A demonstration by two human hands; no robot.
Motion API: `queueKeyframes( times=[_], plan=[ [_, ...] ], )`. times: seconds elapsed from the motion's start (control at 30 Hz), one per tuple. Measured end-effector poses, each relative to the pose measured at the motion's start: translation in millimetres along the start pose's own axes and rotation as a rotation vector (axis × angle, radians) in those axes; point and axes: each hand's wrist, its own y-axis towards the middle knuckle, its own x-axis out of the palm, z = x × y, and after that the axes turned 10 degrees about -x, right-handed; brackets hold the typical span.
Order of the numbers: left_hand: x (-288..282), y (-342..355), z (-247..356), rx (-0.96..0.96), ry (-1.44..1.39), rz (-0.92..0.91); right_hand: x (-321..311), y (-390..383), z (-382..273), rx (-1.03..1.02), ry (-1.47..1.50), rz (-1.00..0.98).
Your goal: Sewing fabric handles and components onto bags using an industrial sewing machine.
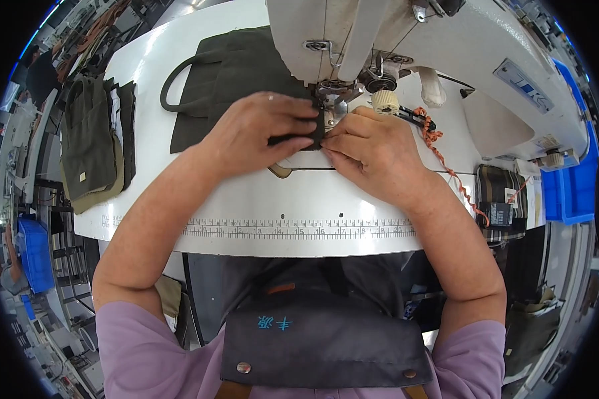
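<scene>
A dark green cloth bag (pixel 226 73) with a loop handle lies on the white sewing table, its right edge under the presser foot of a sewing machine (pixel 333 93). My left hand (pixel 263 130) rests over the bag's near right part, with cloth between the thumb and the bent fingers. On the other side of the presser foot, my right hand (pixel 379 149) pinches the bag's near corner between thumb and fingertips. The two hands nearly meet there. The needle tip is too small to make out.
Stacked dark green bag pieces (pixel 90 139) lie at the table's left. An orange cord (pixel 439 143) trails toward a plaid pouch (pixel 502 193) at the right. A printed ruler (pixel 299 229) runs along the front edge. Blue bins (pixel 569 189) stand beyond the right side.
</scene>
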Motion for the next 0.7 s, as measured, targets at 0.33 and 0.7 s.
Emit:
queueKeyframes(
  times=[0.33,0.7],
  plan=[
    [-3,-10,-1,-0.089,-0.158,-0.140,-2,2,0,0.076,-0.022,-0.042],
    [-1,8,-14,-0.217,-0.106,-0.162,1,4,0,0.212,-0.284,-0.141]
  ],
)
